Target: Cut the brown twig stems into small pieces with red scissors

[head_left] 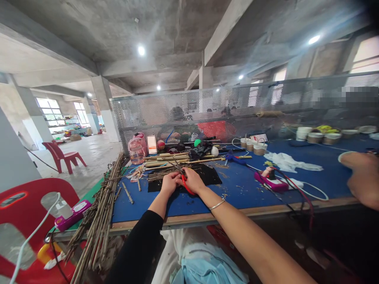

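Note:
My right hand (pixel 192 180) is closed around red-handled scissors (pixel 187 185), whose blades point up and away from me. Close against it, my left hand (pixel 171 183) has its fingers pinched together; what they hold is too small to make out. Both hands are over the near edge of a black cloth (pixel 213 174) on the blue tabletop. Thin cut twigs (pixel 158 175) lie across that cloth, just beyond my left hand. Behind them rest longer, paler sticks (pixel 161 158).
A bundle of long twigs (pixel 99 225) hangs over the table's left end. A pink jug (pixel 137 150) stands by the perforated metal screen (pixel 142 114). To the right are a blue glue gun (pixel 236 159), a purple power strip (pixel 271 182) and another person's hand (pixel 365 179).

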`<state>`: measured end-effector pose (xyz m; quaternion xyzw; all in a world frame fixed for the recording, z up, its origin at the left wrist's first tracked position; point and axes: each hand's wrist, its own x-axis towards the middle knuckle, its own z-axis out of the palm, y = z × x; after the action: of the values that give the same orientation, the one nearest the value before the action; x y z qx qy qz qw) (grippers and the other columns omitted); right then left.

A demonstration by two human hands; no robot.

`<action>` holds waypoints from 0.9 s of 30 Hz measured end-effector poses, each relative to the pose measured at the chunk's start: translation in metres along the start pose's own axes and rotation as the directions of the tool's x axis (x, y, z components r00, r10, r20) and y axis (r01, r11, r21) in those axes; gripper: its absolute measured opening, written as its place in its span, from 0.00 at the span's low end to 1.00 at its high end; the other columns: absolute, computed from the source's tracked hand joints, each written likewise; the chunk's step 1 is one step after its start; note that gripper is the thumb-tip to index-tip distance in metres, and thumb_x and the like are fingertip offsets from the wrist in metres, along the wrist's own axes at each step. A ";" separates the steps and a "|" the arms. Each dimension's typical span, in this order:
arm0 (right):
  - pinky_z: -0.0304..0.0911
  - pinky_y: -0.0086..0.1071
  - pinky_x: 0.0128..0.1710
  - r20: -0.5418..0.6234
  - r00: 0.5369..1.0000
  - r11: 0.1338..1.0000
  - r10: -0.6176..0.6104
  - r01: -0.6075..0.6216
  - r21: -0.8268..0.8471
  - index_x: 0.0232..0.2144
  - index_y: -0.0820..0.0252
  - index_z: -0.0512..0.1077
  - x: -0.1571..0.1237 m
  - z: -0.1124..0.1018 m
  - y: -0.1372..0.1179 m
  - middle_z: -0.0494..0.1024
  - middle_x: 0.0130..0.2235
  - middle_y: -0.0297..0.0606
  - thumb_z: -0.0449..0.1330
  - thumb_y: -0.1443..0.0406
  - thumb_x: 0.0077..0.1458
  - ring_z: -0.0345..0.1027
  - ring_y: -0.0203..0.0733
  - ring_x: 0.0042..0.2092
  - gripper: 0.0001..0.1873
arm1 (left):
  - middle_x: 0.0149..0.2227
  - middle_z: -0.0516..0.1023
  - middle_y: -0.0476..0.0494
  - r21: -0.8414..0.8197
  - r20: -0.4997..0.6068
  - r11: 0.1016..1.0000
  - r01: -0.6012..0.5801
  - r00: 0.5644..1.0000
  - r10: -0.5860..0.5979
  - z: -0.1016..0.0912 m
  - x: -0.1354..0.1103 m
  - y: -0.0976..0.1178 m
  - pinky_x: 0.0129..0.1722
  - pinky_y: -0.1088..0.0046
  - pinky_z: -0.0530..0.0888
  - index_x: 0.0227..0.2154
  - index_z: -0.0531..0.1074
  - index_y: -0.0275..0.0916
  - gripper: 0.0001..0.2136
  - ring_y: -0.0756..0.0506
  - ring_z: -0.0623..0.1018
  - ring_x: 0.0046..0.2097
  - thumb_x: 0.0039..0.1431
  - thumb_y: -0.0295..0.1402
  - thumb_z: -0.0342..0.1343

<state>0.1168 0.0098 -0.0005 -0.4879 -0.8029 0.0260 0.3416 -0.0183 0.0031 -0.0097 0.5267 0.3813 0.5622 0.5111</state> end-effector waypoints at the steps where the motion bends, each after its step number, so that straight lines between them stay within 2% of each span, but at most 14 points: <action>1: 0.56 0.35 0.45 0.003 1.000 1.000 -0.001 0.001 0.006 0.47 0.62 0.62 0.000 -0.001 -0.001 0.71 0.43 0.45 0.58 0.50 0.47 0.63 0.45 0.48 0.29 | 0.15 0.65 0.52 0.002 0.000 1.000 -0.001 1.000 0.001 0.000 0.000 0.001 0.17 0.79 0.57 0.29 0.76 0.29 0.18 0.57 0.58 0.17 0.38 0.41 0.63; 6: 0.57 0.32 0.41 0.034 0.999 1.000 0.015 -0.016 0.023 0.45 0.60 0.63 -0.002 -0.006 -0.004 0.73 0.41 0.44 0.57 0.50 0.48 0.67 0.45 0.45 0.27 | 0.17 0.69 0.50 -0.029 -0.049 0.999 0.014 0.999 -0.016 0.001 0.001 0.002 0.19 0.79 0.60 0.37 0.75 0.30 0.22 0.56 0.61 0.18 0.39 0.40 0.63; 11: 0.58 0.31 0.37 0.061 0.996 0.998 0.060 -0.058 -0.038 0.45 0.57 0.64 -0.003 -0.008 -0.005 0.75 0.38 0.43 0.54 0.47 0.49 0.69 0.46 0.42 0.27 | 0.17 0.70 0.49 -0.020 -0.082 1.000 0.005 0.997 -0.007 -0.002 0.004 -0.002 0.19 0.78 0.61 0.37 0.76 0.31 0.20 0.55 0.63 0.18 0.41 0.39 0.62; 14: 0.58 0.31 0.37 0.074 0.995 0.996 0.060 -0.056 -0.063 0.45 0.56 0.64 -0.003 -0.009 -0.006 0.75 0.39 0.42 0.54 0.45 0.48 0.69 0.46 0.42 0.28 | 0.22 0.74 0.46 0.004 -0.112 1.000 0.004 0.994 -0.004 -0.004 0.005 -0.003 0.21 0.77 0.64 0.37 0.76 0.32 0.19 0.54 0.66 0.20 0.42 0.38 0.61; 18: 0.58 0.33 0.42 0.040 0.999 0.998 0.002 0.001 -0.062 0.46 0.58 0.64 -0.003 -0.007 -0.005 0.72 0.43 0.44 0.58 0.46 0.45 0.65 0.46 0.47 0.31 | 0.31 0.78 0.41 0.030 -0.125 0.998 -0.057 0.990 0.060 -0.006 0.007 -0.005 0.29 0.75 0.69 0.34 0.77 0.33 0.16 0.49 0.73 0.28 0.41 0.35 0.62; 21: 0.56 0.35 0.45 0.011 1.000 0.998 -0.018 0.018 -0.060 0.46 0.61 0.63 -0.002 -0.006 -0.005 0.71 0.44 0.46 0.59 0.47 0.45 0.63 0.46 0.49 0.32 | 0.33 0.78 0.39 0.035 -0.111 0.997 -0.066 0.991 0.069 -0.007 0.008 -0.007 0.32 0.73 0.70 0.34 0.77 0.33 0.16 0.47 0.74 0.31 0.40 0.35 0.62; 27: 0.57 0.31 0.41 0.045 0.999 0.999 0.008 -0.006 -0.033 0.45 0.59 0.64 -0.004 -0.010 -0.008 0.73 0.42 0.43 0.57 0.45 0.45 0.66 0.44 0.45 0.31 | 0.31 0.78 0.40 0.026 -0.115 0.999 -0.041 0.992 0.043 -0.005 0.005 -0.003 0.28 0.75 0.69 0.35 0.77 0.32 0.18 0.49 0.73 0.28 0.39 0.37 0.63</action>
<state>0.1172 -0.0003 0.0082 -0.4955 -0.8089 0.0252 0.3154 -0.0221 0.0094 -0.0127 0.5072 0.4056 0.5978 0.4700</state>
